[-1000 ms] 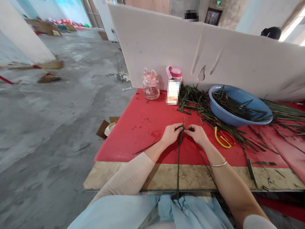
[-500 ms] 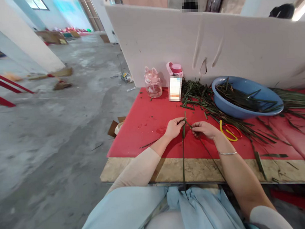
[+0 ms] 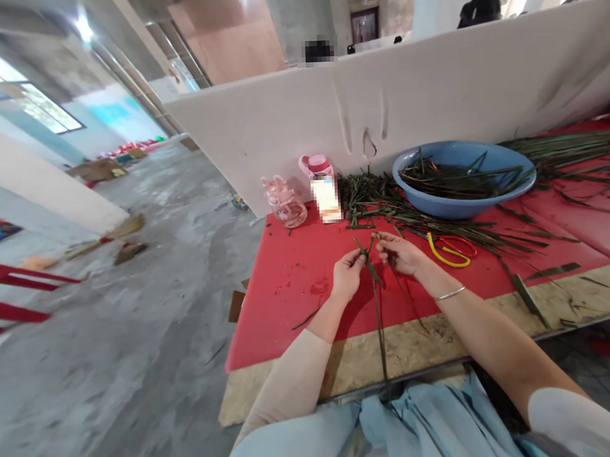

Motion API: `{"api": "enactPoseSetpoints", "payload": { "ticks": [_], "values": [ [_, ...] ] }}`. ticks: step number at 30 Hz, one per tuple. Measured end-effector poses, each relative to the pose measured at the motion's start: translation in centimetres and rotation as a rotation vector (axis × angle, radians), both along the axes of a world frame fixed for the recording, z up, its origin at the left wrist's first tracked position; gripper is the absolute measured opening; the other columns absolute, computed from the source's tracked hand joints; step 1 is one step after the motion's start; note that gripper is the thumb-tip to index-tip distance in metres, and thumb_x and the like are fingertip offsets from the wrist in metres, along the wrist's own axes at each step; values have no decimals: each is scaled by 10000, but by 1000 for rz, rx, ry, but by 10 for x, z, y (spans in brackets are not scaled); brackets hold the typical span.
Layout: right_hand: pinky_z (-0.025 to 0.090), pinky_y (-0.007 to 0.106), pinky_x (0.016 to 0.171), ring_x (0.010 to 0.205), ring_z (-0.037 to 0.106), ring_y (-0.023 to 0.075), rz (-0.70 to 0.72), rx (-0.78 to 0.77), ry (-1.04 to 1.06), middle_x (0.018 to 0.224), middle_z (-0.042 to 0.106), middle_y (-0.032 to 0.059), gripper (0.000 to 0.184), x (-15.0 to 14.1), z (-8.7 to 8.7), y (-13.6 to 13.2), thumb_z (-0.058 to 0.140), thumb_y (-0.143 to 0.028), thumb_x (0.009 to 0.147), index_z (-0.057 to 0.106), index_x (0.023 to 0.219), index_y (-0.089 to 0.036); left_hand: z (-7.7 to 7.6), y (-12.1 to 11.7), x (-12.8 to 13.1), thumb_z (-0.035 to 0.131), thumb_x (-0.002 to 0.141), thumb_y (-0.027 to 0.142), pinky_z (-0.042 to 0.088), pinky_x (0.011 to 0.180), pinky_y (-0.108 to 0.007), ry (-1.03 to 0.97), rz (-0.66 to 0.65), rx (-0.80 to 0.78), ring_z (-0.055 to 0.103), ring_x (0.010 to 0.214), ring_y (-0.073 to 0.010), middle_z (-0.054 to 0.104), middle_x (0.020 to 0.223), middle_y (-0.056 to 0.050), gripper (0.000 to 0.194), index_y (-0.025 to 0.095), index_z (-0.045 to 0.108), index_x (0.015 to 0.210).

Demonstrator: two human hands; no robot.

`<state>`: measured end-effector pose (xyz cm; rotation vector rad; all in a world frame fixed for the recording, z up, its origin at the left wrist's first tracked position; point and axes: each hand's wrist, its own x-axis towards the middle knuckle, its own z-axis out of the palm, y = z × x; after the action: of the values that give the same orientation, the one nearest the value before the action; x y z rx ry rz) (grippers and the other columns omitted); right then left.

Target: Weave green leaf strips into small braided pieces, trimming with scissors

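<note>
My left hand (image 3: 348, 275) pinches a small bundle of crossed green leaf strips (image 3: 371, 269) above the red table cover (image 3: 278, 309). Long strips trail from that bundle down to my lap. Just to the right, my right hand (image 3: 396, 253) is closed, thumb against fingertips, on a thin leaf strip (image 3: 373, 243) that stands up beside the bundle. Another narrow strip hangs below the right hand. Scissors (image 3: 449, 255) with yellow and red handles lie right of my right hand, partly over loose cut leaves.
A blue basin (image 3: 434, 205) holds dark leaf strips. Cut leaf pieces (image 3: 366, 192) are heaped beside it. A pink-lidded clear bottle (image 3: 289, 212), a pink bottle (image 3: 319, 164) and a blurred-out phone (image 3: 327, 201) stand before the white board (image 3: 261, 117). The table's bare edge (image 3: 270, 383) lies nearest me.
The camera view has tilted and turned right. My right hand has lifted its strip upward beside the bundle, its fingertips now higher. My left hand keeps its pinch.
</note>
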<state>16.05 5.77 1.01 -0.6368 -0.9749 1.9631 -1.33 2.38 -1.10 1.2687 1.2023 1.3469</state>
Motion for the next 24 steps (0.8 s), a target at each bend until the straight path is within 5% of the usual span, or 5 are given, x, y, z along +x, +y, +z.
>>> {"api": "enactPoseSetpoints", "payload": {
  "ticks": [5,12,17,24],
  "values": [
    [355,228,447,419,424,94,-120,274,-386,547,509,-76,521,-27,-10,-8,545,-294,811,473,1322,-225,-3,0,2,591,805,329,453,950,-336,136,15,76,637,971,-181,711,1046,-79,331,146,678,1066],
    [444,277,667,635,519,134,-314,478,-544,678,571,-25,374,-30,-13,-4,470,-179,785,525,1155,-198,-5,0,1,593,801,315,471,936,-348,166,54,42,648,971,-189,712,1051,-88,345,137,666,1087],
    [380,222,452,495,487,110,-289,348,-548,638,570,-37,150,-27,-9,-5,535,-277,790,484,917,-215,-6,-1,-1,590,808,337,469,932,-342,191,40,67,645,972,-189,713,1043,-91,352,127,665,1080],
    [290,210,388,387,363,70,-331,234,-527,473,481,-62,179,-27,-5,-11,612,-322,736,655,826,-174,-8,1,-3,584,815,350,447,970,-346,169,24,76,630,1032,-191,698,1100,-82,358,152,660,1102]
  ]
}}
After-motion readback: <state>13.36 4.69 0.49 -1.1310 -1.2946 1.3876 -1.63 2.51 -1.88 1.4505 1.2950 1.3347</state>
